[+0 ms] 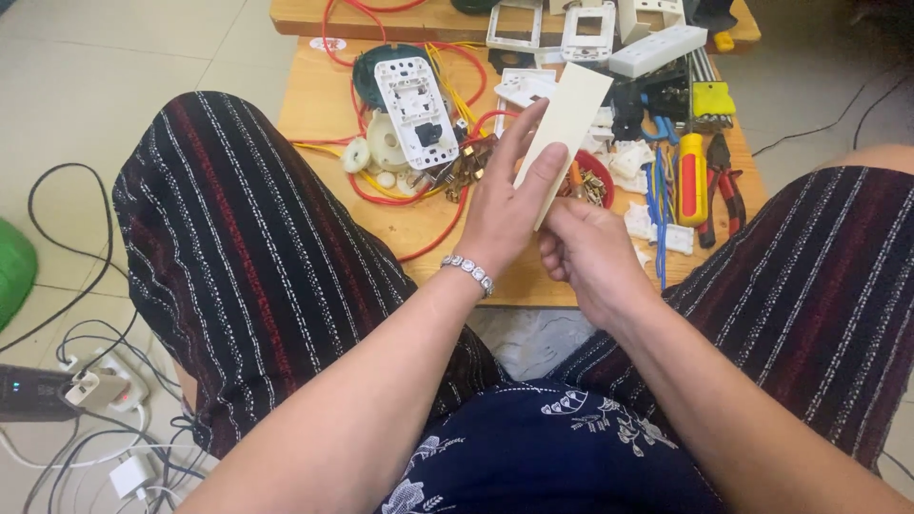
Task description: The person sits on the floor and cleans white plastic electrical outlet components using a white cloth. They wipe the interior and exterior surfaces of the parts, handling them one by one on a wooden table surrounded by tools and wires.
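Observation:
My left hand [509, 205], with a beaded bracelet at the wrist, holds a long cream plastic cover strip [569, 119] upright, thumb on its front and fingers behind it. Just below and to the right, my right hand [592, 262] is curled with its fingertips at the strip's lower end; what they pinch is hidden. Both hands hover over the near edge of a low wooden table [324, 100], between my knees in striped trousers.
On the table lie a white socket module [415, 109], red and yellow wires [447, 214], a small red bowl of brass parts [595, 186], a yellow-handled screwdriver [692, 176], red pliers [728, 186] and several white socket parts. Chargers and cables [95, 390] lie on the floor at left.

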